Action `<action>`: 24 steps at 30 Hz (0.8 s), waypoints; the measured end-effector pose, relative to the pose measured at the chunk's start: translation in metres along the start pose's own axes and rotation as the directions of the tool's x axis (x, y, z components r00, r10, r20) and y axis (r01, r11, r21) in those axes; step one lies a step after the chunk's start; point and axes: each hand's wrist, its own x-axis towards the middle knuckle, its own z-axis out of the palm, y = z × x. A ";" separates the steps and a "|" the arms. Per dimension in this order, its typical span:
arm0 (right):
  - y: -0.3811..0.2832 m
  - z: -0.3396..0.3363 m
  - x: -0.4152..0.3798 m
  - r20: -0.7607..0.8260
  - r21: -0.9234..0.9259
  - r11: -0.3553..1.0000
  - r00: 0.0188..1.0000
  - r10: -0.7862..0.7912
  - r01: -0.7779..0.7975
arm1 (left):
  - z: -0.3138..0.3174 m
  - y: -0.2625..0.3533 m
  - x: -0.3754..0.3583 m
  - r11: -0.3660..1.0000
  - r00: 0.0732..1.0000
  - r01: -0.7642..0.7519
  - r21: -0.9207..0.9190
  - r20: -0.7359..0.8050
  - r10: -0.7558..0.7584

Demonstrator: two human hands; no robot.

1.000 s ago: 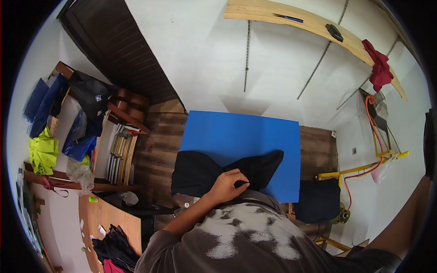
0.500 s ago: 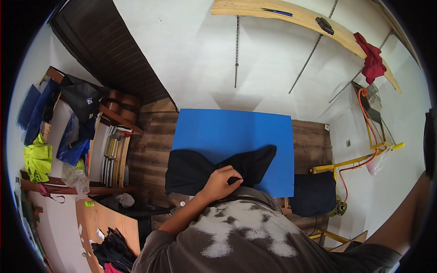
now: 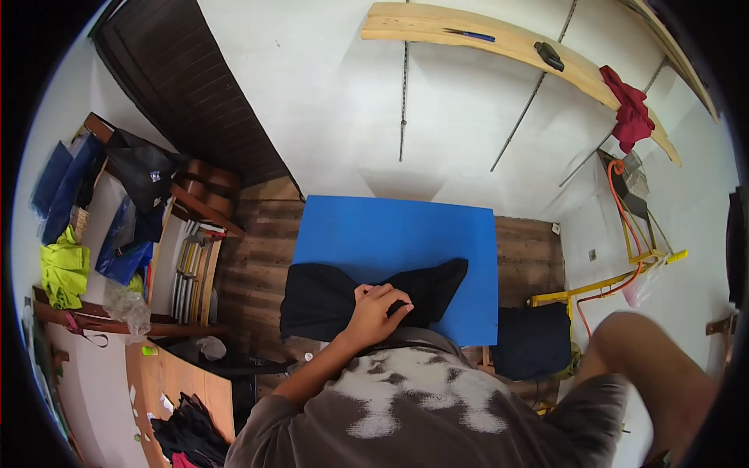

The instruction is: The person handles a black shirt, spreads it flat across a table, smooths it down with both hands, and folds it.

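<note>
- Head view, centre: I am looking down over the person's chest at a blue counter (image 3: 394,234) that is carrying a black garment (image 3: 328,292) along its near edge, with one end hanging a little off the near left corner.
- Head view, left hand (image 3: 376,306): it is resting on the middle of the black garment, and its fingers (image 3: 390,296) are curling together and pinching a bunch of the cloth where the two halves narrow to a waist.
- Head view, right side: I am seeing only a blurred right arm (image 3: 655,374) swinging in at the lower right; the right hand itself is not showing, so I cannot tell whether its fingers are apart or together.
- Head view, progress as I am judging it: the garment is lying spread but uneven, wider on the left and tapering toward the right, so it is looking gathered at the centre rather than neatly folded; most of the arranging seems left to do.
- Head view, surroundings: a dark cloth (image 3: 532,342) is sitting on a stool just right of the counter, a red cloth (image 3: 628,109) is hanging from the wooden shelf (image 3: 468,35) above, and more clothes are piling on the shelves at left.
</note>
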 end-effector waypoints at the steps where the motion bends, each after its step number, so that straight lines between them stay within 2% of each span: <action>1: -0.013 -0.023 -0.074 -0.111 -0.348 0.930 0.990 0.087 -0.121 | 0.000 0.001 -0.001 1.000 1.000 -0.012 0.005 -0.002 0.012; 2: -0.007 0.006 -0.153 -0.246 -0.630 0.734 0.961 0.123 -0.255 | 0.000 0.002 0.001 0.999 0.999 -0.032 -0.011 -0.032 0.032; 3: -0.028 0.012 -0.200 -0.184 -0.620 0.478 0.707 0.683 -0.622 | -0.001 0.002 0.004 0.998 0.997 -0.053 -0.024 -0.065 0.051; 4: -0.043 0.024 -0.235 -0.117 -0.643 0.054 0.168 0.979 -0.764 | -0.006 0.005 0.009 0.992 0.992 -0.110 -0.058 -0.073 0.105; 5: -0.010 0.027 -0.263 0.194 -0.597 0.185 0.083 0.977 -0.781 | -0.008 0.005 0.013 0.992 0.989 -0.119 -0.050 -0.089 0.115; 6: -0.022 0.040 -0.304 0.254 -0.492 -0.127 -0.282 0.925 -0.861 | -0.010 0.005 0.013 0.987 0.993 -0.104 -0.120 -0.069 0.096; 7: -0.044 0.051 -0.345 0.332 -0.504 -0.053 -0.250 0.909 -0.862 | -0.013 0.006 0.014 0.978 0.996 -0.086 -0.190 -0.041 0.080; 9: -0.073 0.071 -0.381 0.477 -0.469 0.162 -0.095 0.874 -0.868 | -0.023 0.017 0.020 0.974 0.995 -0.102 -0.200 -0.023 0.100; 11: -0.104 0.092 -0.409 0.373 -0.215 -0.093 -0.169 0.912 -0.972 | -0.027 0.028 0.024 0.982 0.996 -0.084 -0.171 -0.025 0.081; 12: -0.112 0.094 -0.419 0.380 -0.209 -0.090 -0.166 0.910 -0.974 | -0.030 0.028 0.028 0.983 0.994 -0.104 -0.154 -0.052 0.097; 14: -0.112 0.096 -0.427 0.409 -0.133 -0.288 -0.317 0.856 -0.948 | -0.036 0.029 0.031 0.985 0.997 -0.052 -0.167 -0.071 0.040; 15: -0.107 0.095 -0.432 0.420 -0.133 -0.276 -0.306 0.854 -0.952 | -0.039 0.029 0.036 0.983 0.996 -0.009 -0.183 -0.088 -0.008; 17: -0.089 0.100 -0.416 0.362 -0.180 -0.105 -0.165 0.917 -0.978 | -0.050 0.035 0.040 0.992 0.992 -0.011 -0.125 -0.123 -0.004; 18: -0.080 0.104 -0.411 0.365 -0.120 -0.113 -0.150 0.919 -0.986 | -0.056 0.036 0.041 0.994 0.988 -0.006 -0.108 -0.152 -0.010; 19: -0.072 0.108 -0.406 0.372 -0.114 -0.112 -0.147 0.916 -0.987 | -0.061 0.035 0.040 0.996 0.983 -0.001 -0.093 -0.181 -0.016; 21: -0.057 0.118 -0.398 0.443 -0.030 -0.228 -0.217 0.870 -0.973 | -0.072 0.032 0.035 0.995 0.981 0.002 -0.098 -0.194 -0.021; 22: -0.054 0.125 -0.397 0.446 -0.029 -0.223 -0.213 0.869 -0.974 | -0.077 0.029 0.030 0.987 0.978 0.017 -0.158 -0.202 -0.049; 24: -0.048 0.141 -0.397 0.481 -0.044 -0.066 -0.079 0.873 -0.997 | -0.091 0.021 0.022 0.977 0.977 0.029 -0.212 -0.202 -0.073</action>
